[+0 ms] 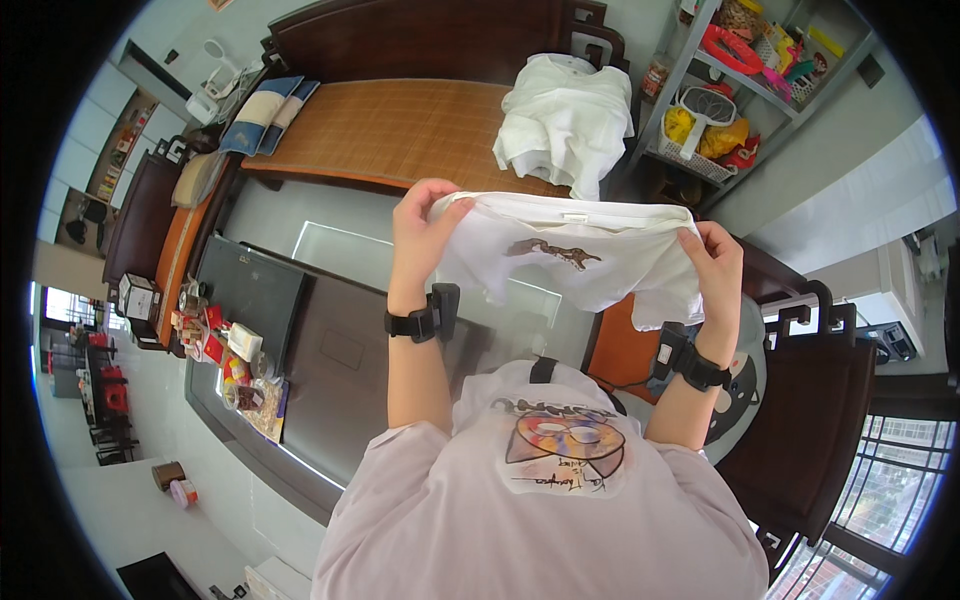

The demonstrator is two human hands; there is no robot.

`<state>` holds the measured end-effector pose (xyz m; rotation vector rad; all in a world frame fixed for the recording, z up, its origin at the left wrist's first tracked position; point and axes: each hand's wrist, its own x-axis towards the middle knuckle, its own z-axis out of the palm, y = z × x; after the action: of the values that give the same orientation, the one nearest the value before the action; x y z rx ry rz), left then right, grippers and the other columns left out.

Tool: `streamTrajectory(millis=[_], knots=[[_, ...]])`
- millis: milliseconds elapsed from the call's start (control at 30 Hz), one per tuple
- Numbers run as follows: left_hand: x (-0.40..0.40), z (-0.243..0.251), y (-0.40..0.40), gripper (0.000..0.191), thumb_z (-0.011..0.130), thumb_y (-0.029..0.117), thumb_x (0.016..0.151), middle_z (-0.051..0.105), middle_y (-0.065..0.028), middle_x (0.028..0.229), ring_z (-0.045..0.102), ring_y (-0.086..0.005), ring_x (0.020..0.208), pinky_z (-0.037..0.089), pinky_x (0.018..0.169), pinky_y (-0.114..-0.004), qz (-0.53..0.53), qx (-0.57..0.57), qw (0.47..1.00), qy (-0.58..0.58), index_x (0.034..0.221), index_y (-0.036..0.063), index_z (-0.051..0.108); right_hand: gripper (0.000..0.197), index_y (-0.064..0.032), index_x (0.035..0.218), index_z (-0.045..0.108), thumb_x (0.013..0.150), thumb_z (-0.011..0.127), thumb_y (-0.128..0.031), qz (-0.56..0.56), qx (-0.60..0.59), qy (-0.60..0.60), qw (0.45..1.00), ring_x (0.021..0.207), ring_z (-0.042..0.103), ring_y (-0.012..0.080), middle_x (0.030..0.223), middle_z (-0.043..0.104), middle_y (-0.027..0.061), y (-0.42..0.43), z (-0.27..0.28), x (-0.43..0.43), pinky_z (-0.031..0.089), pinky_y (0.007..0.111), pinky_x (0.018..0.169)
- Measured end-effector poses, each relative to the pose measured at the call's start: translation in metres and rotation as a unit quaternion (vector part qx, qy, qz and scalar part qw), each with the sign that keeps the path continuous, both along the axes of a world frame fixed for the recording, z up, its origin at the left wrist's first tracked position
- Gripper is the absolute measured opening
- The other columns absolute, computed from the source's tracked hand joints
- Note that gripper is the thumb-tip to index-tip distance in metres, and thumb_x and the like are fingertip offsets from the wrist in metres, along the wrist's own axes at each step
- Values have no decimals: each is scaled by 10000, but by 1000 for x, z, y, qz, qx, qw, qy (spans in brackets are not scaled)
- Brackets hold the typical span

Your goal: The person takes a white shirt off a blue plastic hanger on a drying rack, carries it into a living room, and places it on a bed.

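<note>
A white garment [622, 259], probably a shirt, is stretched by its upper edge between my two hands in front of me. A small label sits midway along that edge, and a brown print shows below it. My left hand [426, 229] pinches one corner between thumb and fingers. The opposite corner is gripped by my right hand [716, 259]. The cloth hangs in loose folds, its lower end draped above the floor and near an orange chair seat [624, 337]. Beyond it, a heap of white clothing [566, 112] lies on a wooden bench [397, 112].
To the left stands a low dark table [345, 352] bearing jars and packets. Blue-and-white cushions [262, 112] lie at the bench's left end. A metal shelf [742, 82] with baskets rises at back right. A dark wooden chair back [802, 427] is close on the right.
</note>
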<state>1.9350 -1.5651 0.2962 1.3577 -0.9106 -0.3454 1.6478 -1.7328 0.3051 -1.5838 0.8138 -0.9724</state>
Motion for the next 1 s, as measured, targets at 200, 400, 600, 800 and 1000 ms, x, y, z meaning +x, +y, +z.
streamTrajectory(millis=[200,400,600,800,1000], knots=[[11,1,-28,154,655,22,729,579,-29,804,531,-92,747,432,669,-216,-7,-4,1000,-11,846,-3,559,142,9,798,593,775,639,-123,-19,-5,1,1000,589,417,6,659,520,-54,-20,-3,7,325,161,525],[24,0,-61,159,662,26,721,589,-36,805,539,-99,746,434,676,-222,-11,-3,1000,-10,844,-4,565,146,8,792,590,772,646,-125,-41,-6,15,999,584,394,2,650,501,-67,-42,-8,16,305,158,514],[52,2,-110,156,667,35,716,591,-35,795,538,-100,736,434,675,-223,-33,-28,999,-16,833,-1,569,149,9,788,590,773,647,-128,-52,-22,8,998,580,384,-1,648,494,-70,-75,0,33,300,155,515],[83,16,-159,145,670,47,715,590,-31,787,538,-94,726,434,663,-221,-60,-26,998,-16,817,8,575,150,9,783,592,769,651,-129,-62,-35,-7,997,572,383,-2,640,494,-68,-125,-1,61,290,159,505],[111,32,-201,140,668,46,716,591,-26,774,539,-87,717,437,652,-219,-81,-15,996,-23,812,9,574,166,13,761,597,766,654,-142,-85,-33,6,996,569,379,-2,620,481,-72,-156,10,89,284,161,503]])
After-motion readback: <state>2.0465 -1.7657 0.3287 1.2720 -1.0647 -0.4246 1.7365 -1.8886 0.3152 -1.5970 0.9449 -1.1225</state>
